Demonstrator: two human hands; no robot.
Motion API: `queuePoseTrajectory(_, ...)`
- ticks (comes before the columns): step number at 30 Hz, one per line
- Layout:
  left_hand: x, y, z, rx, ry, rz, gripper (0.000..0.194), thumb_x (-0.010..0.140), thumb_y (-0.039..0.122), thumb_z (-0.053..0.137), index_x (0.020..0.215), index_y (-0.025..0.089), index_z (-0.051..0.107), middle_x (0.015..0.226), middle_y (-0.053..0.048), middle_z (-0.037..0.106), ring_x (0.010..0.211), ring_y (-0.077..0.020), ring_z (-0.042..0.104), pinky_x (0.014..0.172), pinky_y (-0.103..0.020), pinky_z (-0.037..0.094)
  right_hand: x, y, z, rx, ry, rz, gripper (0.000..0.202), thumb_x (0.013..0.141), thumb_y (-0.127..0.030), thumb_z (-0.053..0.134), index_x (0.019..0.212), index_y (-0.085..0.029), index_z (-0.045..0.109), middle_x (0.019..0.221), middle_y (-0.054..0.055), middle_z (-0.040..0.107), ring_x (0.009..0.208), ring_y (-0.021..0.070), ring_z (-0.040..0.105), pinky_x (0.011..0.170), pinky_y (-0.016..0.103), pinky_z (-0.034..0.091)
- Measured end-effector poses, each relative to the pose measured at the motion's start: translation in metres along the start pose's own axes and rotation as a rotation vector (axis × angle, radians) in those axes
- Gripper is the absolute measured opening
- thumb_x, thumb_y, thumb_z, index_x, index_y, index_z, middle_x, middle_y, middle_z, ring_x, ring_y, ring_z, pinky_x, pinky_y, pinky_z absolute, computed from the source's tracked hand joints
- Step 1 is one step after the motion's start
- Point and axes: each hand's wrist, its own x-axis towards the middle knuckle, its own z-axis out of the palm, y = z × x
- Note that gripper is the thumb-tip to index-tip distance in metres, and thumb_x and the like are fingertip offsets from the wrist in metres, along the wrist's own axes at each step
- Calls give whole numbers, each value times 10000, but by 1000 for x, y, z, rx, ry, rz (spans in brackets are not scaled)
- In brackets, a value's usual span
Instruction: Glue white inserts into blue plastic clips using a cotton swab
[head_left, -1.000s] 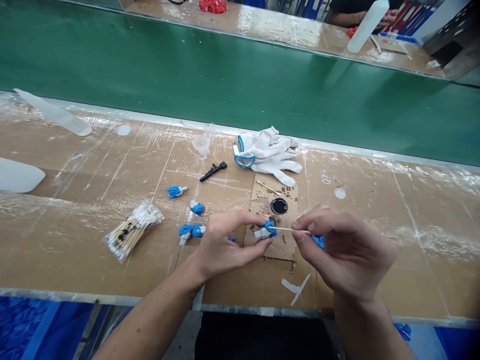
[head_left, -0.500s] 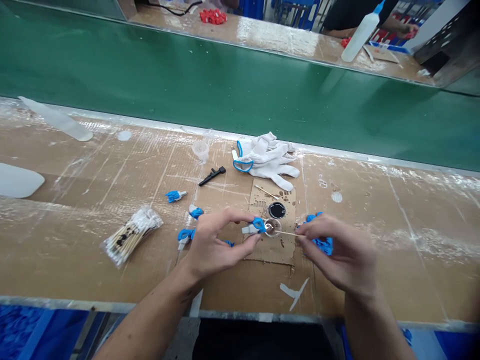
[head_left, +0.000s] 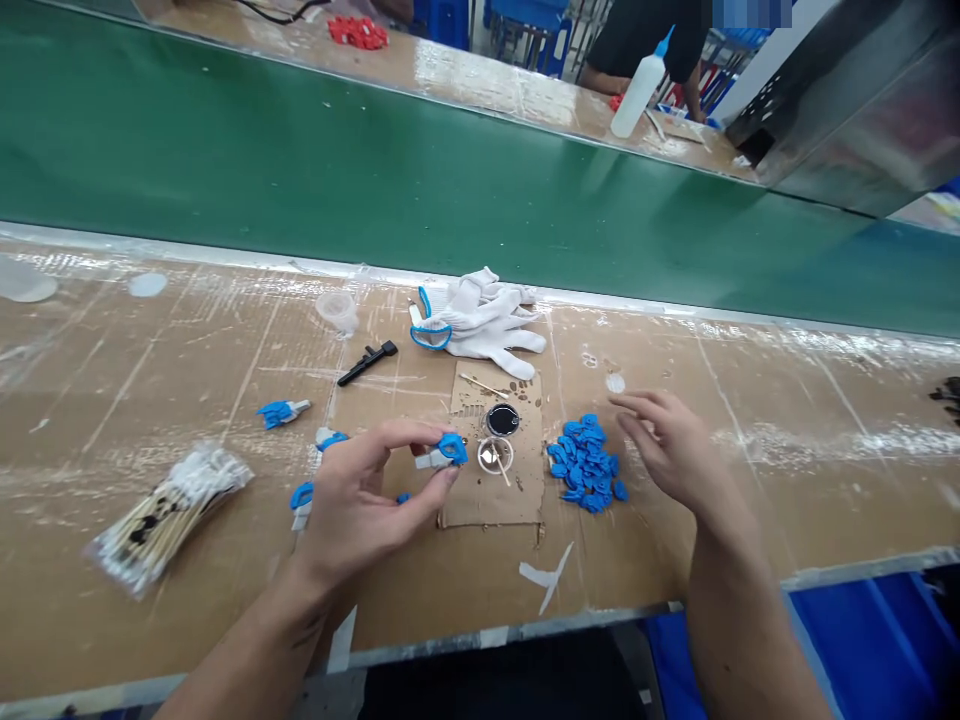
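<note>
Between thumb and forefinger, my left hand (head_left: 375, 495) pinches a small blue and grey plastic part (head_left: 450, 450). Just right of it, a cotton swab (head_left: 501, 465) leans in a small clear cup (head_left: 495, 456), its stick over the rim. Behind that cup sits a second one filled with dark liquid (head_left: 502, 420). Both rest on a stained cardboard piece (head_left: 517, 505), where another swab (head_left: 484, 386) lies. My right hand (head_left: 671, 450) holds nothing; its fingers are apart, to the right of a pile of small blue parts (head_left: 586, 465).
White gloves (head_left: 484, 325) lie behind the cardboard, with a black tool-shaped piece (head_left: 367, 363) to their left. More blue-grey parts (head_left: 281, 413) and a bag of swabs (head_left: 172, 515) lie at left. Beyond the green strip (head_left: 300, 170) stand a squeeze bottle (head_left: 639, 95) and a person.
My right hand has let go of the swab, which now rests in the clear cup, and has moved away to the right. The view has shifted; my left hand still holds its part.
</note>
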Motion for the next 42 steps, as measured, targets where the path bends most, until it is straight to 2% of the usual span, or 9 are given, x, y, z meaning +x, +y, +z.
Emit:
queuePoseTrajectory(5, 3, -2, 4, -51, 4, -9, 396, 793, 12, 773, 1104, 253, 725, 1029, 1, 791, 961, -154, 747, 864, -257, 586, 22, 4, 18, -33, -241, -64, 199, 975, -244, 568, 1013, -239, 763, 1066, 87, 744, 982, 307, 642, 839, 446, 530)
queuePoseTrajectory(8, 4, 2, 5, -88, 33, -10, 401, 792, 0, 773, 1102, 251, 735, 1041, -2, 793, 964, -139, 740, 883, -232, 584, 24, 5, 13, 15, -197, -60, 119, 929, -226, 624, 872, -226, 729, 884, 58, 743, 843, 259, 660, 751, 382, 535)
queuePoseTrajectory(12, -2, 25, 8, -155, 17, -38, 473, 800, -20, 759, 1162, 283, 743, 1084, 5, 789, 999, -126, 734, 909, -206, 586, 0, -1, 0, 157, -42, -7, 82, 968, -274, 647, 961, -215, 704, 806, 34, 738, 683, 194, 681, 608, 302, 538)
queuePoseTrajectory(16, -18, 52, 26, -267, -27, -120, 460, 802, -24, 762, 1121, 308, 764, 1098, 10, 796, 1062, -142, 747, 941, -220, 604, -39, -37, -3, 610, 145, 42, 79, 941, -224, 732, 924, -232, 655, 1031, 57, 786, 921, 204, 767, 727, 269, 622)
queuePoseTrajectory(20, -32, 62, 52, -359, -9, -214, 400, 785, -3, 790, 1061, 288, 791, 1087, -14, 808, 1062, -156, 758, 917, -212, 618, -58, -82, -3, 844, 126, -28, 203, 891, -79, 740, 848, -230, 611, 1030, 33, 790, 930, 171, 771, 801, 244, 632)
queuePoseTrajectory(24, -41, 63, 62, -400, -9, -272, 369, 820, 28, 766, 1101, 263, 805, 1131, -52, 811, 1099, -176, 759, 958, -220, 610, -56, -105, 1, 910, 115, -85, 213, 834, -109, 845, 882, -234, 680, 942, 12, 767, 852, 152, 741, 722, 218, 614)
queuePoseTrajectory(28, -46, 66, 62, -425, 4, -333, 352, 855, 40, 745, 1108, 274, 818, 1136, -49, 819, 1080, -171, 766, 949, -213, 613, -58, -112, 15, 941, 134, -155, 332, 853, -183, 869, 1147, -263, 736, 912, 19, 758, 756, 160, 681, 643, 274, 578)
queuePoseTrajectory(37, -53, 75, 70, -716, -14, -422, 241, 949, 282, 720, 1165, 229, 813, 1174, -111, 801, 1052, -222, 779, 919, -270, 636, -60, -119, 32, 741, 316, -263, 374, 876, -207, 848, 1225, -277, 733, 991, 58, 729, 869, 244, 681, 719, 401, 556)
queuePoseTrajectory(42, -50, 76, 75, -714, 44, -441, 148, 899, 194, 774, 1035, 231, 822, 1116, -82, 821, 1042, -196, 792, 906, -237, 638, -64, -119, 28, 499, 357, -300, 362, 907, -173, 792, 1234, -316, 731, 1023, 73, 691, 866, 246, 670, 648, 385, 571)
